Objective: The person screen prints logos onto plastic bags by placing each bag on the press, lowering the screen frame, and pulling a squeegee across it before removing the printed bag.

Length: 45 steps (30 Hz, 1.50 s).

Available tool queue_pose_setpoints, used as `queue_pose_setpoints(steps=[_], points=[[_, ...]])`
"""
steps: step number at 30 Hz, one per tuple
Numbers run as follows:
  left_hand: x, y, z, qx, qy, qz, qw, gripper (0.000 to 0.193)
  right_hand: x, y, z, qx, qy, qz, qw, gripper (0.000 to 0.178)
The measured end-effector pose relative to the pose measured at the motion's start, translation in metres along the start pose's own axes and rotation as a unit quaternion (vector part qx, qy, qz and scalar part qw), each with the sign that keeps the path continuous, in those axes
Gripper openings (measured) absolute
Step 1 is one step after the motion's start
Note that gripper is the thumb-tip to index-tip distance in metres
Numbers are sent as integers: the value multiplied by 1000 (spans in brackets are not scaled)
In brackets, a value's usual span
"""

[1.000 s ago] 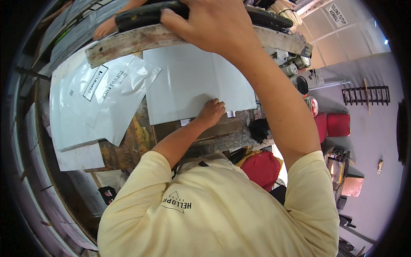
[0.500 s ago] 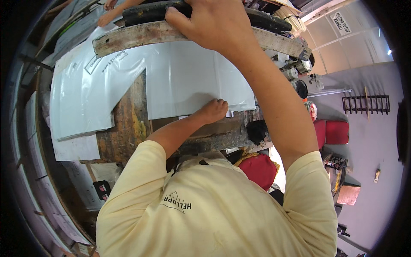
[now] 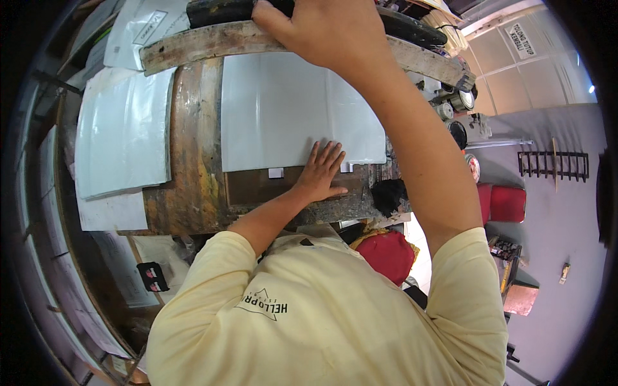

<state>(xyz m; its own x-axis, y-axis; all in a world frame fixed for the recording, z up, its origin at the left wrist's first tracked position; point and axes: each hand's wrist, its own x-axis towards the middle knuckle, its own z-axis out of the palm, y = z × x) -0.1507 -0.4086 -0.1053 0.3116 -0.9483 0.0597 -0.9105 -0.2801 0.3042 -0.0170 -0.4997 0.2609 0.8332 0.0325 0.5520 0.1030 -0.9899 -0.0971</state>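
Observation:
My left hand lies flat with fingers spread on the near edge of a grey-white plastic sheet on the worn wooden table. My right hand reaches up and grips a raised wooden frame, its thumb showing over the bar. A black bar runs along behind the wood; the rest of the frame is out of view. Two small white tabs, one a white tab, show at the sheet's near edge. Left of it lies a stack of similar plastic sheets.
A printed white plastic sheet lies at the far left. A black cloth rests by the table's right edge, near several cans. A red seat stands close to me; a shelf rack runs along the left.
The printed sheet has moved from the left stack to the far left; another person's hands there have left view. My left hand has opened from a curl to flat. The frame stays raised.

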Motion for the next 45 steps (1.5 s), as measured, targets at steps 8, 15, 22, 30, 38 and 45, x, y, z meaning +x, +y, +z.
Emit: queue_pose_setpoints(steps=[8, 15, 22, 30, 38, 45], points=[[-6, -1, 5, -6, -2, -19, 1000, 117, 10, -6, -8, 4, -65, 27, 998, 50], [-9, 0, 10, -19, 5, -22, 1000, 113, 16, -15, -19, 2, -122, 69, 990, 52], [-11, -4, 12, -31, -5, -23, 999, 112, 9, -11, -2, -5, -36, 26, 999, 51], [-55, -69, -155, -415, 222, -368, 802, 67, -13, -9, 8, -22, 23, 19, 999, 46], [-137, -110, -276, -421, 290, -316, 799, 81, -119, -43, 52, -62, -10, -11, 998, 58], [-162, -128, -147, -359, 338, -254, 832, 117, -116, -50, 55, -33, -9, -26, 999, 49]])
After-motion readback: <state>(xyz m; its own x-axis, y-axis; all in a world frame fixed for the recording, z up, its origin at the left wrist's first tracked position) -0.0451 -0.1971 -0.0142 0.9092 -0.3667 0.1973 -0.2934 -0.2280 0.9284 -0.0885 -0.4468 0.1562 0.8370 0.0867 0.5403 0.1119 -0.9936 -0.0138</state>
